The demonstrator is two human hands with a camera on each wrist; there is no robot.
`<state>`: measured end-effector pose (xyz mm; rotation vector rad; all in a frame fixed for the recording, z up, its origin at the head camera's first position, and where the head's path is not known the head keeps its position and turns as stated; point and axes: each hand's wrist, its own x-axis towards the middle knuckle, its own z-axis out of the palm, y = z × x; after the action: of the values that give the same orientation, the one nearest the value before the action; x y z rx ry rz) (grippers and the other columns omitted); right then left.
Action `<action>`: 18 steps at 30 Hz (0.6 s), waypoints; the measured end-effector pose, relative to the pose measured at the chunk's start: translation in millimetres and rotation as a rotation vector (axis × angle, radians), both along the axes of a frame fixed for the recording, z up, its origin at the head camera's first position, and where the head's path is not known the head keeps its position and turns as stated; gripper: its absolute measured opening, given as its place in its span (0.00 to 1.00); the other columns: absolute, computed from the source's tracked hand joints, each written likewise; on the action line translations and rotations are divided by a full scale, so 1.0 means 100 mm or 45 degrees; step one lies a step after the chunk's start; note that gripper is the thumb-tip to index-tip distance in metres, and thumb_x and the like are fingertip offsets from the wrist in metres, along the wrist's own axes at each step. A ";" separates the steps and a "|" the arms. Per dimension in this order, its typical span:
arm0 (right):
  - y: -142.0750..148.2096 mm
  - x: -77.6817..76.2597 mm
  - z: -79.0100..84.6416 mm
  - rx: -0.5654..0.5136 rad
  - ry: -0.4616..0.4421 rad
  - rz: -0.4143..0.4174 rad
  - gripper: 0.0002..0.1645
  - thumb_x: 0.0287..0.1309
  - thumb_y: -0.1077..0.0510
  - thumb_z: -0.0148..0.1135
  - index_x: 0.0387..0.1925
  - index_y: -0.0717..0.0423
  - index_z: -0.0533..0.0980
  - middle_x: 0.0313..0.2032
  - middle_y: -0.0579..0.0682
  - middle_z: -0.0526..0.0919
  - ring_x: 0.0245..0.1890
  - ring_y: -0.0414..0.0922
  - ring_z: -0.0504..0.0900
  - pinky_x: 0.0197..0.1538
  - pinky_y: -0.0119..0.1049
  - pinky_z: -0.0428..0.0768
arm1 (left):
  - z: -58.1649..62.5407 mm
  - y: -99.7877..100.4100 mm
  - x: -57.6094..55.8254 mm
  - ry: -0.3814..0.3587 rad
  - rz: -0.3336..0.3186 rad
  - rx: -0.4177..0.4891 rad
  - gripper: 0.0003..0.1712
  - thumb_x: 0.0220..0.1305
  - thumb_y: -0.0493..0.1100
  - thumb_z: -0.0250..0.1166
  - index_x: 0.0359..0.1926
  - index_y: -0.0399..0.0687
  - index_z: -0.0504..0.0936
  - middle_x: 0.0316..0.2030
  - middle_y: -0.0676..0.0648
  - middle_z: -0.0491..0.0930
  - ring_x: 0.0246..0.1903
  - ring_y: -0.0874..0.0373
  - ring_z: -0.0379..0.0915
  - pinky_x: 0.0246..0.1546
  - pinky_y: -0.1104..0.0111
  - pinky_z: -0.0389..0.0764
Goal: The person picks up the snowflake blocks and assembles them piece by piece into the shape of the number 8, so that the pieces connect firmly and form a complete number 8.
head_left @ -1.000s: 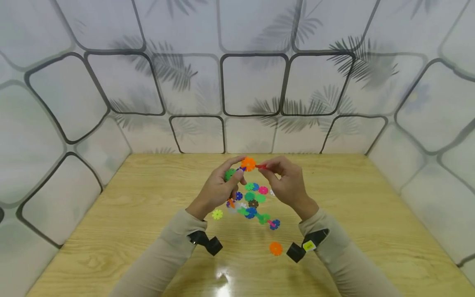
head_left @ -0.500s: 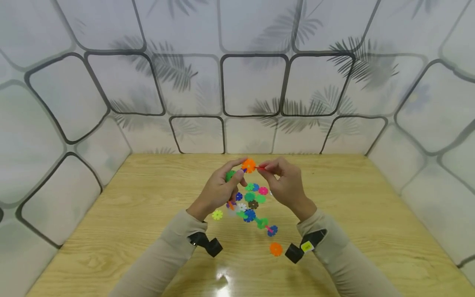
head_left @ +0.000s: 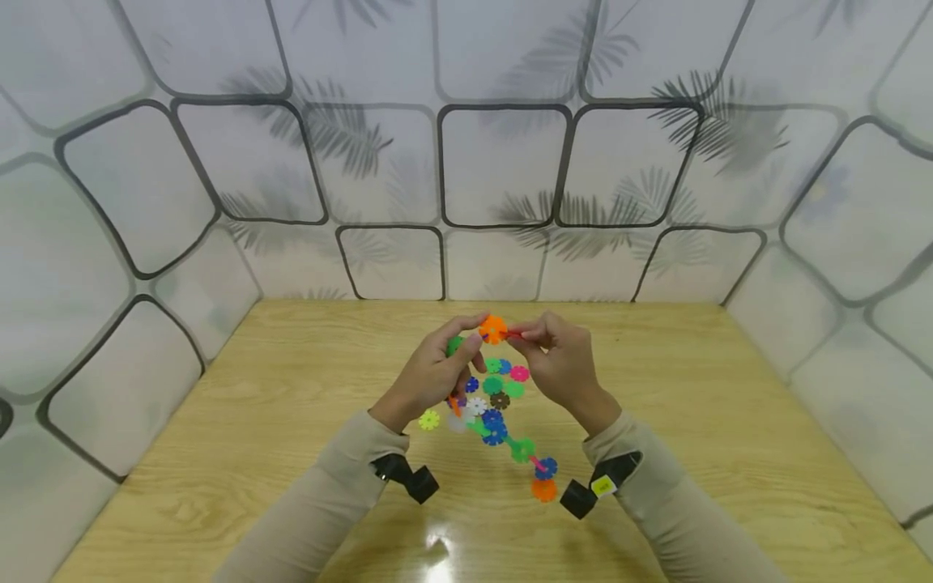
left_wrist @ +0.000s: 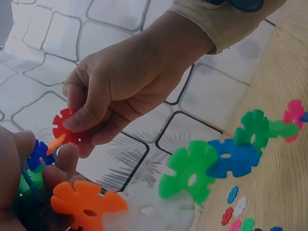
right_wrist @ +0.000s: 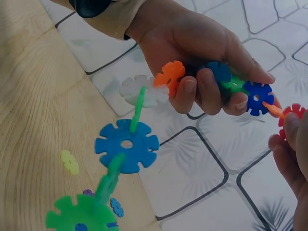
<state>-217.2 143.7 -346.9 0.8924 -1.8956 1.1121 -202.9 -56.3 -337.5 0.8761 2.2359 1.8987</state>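
Note:
A chain of notched, flower-shaped plastic discs runs through my left hand (head_left: 430, 372), whose fingers curl round its blue and green pieces. Near that hand's fingertips a dark blue disc (right_wrist: 254, 103) carries an orange disc (head_left: 493, 329). My right hand (head_left: 561, 360) pinches a red disc (left_wrist: 61, 119) between thumb and fingers, its edge meeting the orange one. Below the left hand the rest of the chain hangs: another orange disc (right_wrist: 168, 79), a whitish translucent disc (right_wrist: 129, 91), then a blue disc (right_wrist: 108, 144) and green discs (left_wrist: 190, 168), with a pink piece (left_wrist: 292, 115) further along.
Loose discs lie on the wooden table (head_left: 291, 380) under the hands, among them a yellow disc (head_left: 428, 419), a brown disc (head_left: 500, 401) and a pink disc (head_left: 519, 373). An orange disc (head_left: 543, 491) lies nearer the front. A patterned wall (head_left: 503, 162) stands behind the table.
The chain's hanging end has swung down toward the front and now overlaps the loose orange disc in the head view. Both hands stay nearly in place, the held orange and red discs slightly lower.

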 end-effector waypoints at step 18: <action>0.16 -0.03 -0.05 0.122 -0.391 0.034 0.15 0.55 0.68 0.68 0.43 0.64 0.74 0.40 0.58 0.84 0.38 0.51 0.86 0.37 0.42 0.84 | 0.02 -0.05 -0.04 -0.079 0.089 0.005 0.22 0.77 0.45 0.49 0.69 0.52 0.66 0.32 0.43 0.76 0.14 0.57 0.66 0.15 0.69 0.71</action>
<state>-220.7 159.8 -352.2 0.8377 -2.2079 1.2403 -206.8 -60.9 -335.4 0.7383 2.2561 1.9326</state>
